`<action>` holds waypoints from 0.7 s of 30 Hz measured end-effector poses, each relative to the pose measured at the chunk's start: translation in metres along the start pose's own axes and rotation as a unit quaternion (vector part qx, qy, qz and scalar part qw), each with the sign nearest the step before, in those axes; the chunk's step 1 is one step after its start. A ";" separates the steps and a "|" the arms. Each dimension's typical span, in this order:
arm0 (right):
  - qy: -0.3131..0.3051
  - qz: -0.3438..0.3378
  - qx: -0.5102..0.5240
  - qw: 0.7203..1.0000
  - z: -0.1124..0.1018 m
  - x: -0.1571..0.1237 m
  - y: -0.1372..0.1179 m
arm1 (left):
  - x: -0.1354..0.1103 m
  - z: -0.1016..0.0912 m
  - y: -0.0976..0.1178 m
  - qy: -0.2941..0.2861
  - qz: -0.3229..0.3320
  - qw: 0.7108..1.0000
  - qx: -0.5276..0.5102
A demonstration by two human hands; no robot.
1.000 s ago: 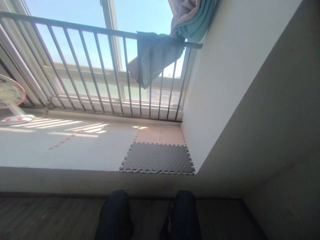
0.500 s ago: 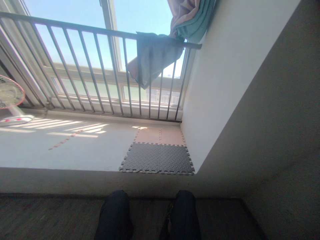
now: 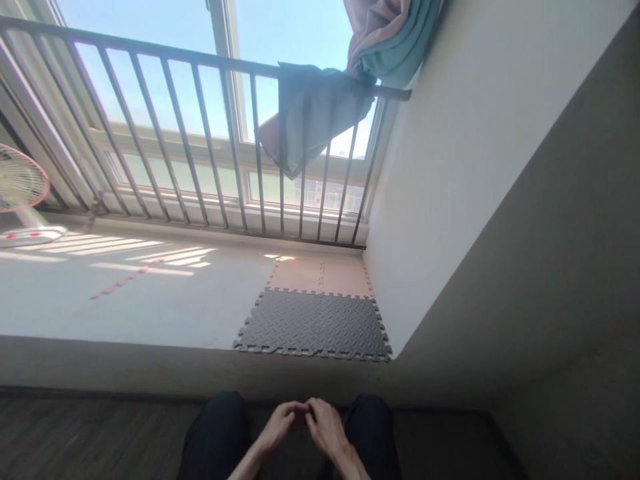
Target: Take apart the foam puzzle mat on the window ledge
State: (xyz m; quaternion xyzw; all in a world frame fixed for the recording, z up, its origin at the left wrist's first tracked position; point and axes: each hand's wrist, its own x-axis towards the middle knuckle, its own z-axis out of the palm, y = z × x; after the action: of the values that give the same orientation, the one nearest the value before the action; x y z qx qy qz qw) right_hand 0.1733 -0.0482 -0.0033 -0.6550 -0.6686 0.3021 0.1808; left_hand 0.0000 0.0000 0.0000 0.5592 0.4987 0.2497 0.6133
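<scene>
My left hand and my right hand meet between my knees, low in the head view. Their fingers are curled inward and touch at the tips. Whether anything small lies inside them is hidden. Just beyond them is the front edge of a raised ledge. Grey foam puzzle mats with a tread pattern lie on it, joined to pinkish-beige foam mats behind. Neither hand touches the mats.
My dark-trousered knees flank the hands. A metal railing runs before the window, with grey cloth draped over it and a bunched curtain above. A fan stands at far left. A white wall bounds the right.
Both hands have come into view from below and met between the knees. The camera view has shifted slightly. The mats and the fan stay in place.
</scene>
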 end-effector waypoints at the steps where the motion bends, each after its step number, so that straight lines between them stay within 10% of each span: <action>1: 0.030 -0.020 0.014 0.999 -0.018 0.017 -0.002 | 0.014 -0.009 0.007 0.034 0.017 0.999 -0.021; 9: 0.172 -0.090 0.031 0.980 -0.137 0.142 0.002 | 0.137 -0.133 0.070 0.310 0.147 0.937 -0.065; 16: 0.246 -0.072 -0.112 0.960 -0.158 0.250 0.070 | 0.218 -0.259 0.065 0.440 0.030 0.856 0.271; 21: 0.245 -0.058 -0.182 0.951 -0.154 0.325 0.080 | 0.270 -0.293 0.081 0.396 -0.069 0.831 0.384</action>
State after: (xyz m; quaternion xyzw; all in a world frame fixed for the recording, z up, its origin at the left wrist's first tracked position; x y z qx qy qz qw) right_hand 0.3076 0.2944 0.0112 -0.6906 -0.6844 -0.0053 0.2336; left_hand -0.1383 0.3818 0.0218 0.5671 0.7921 0.1947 0.1145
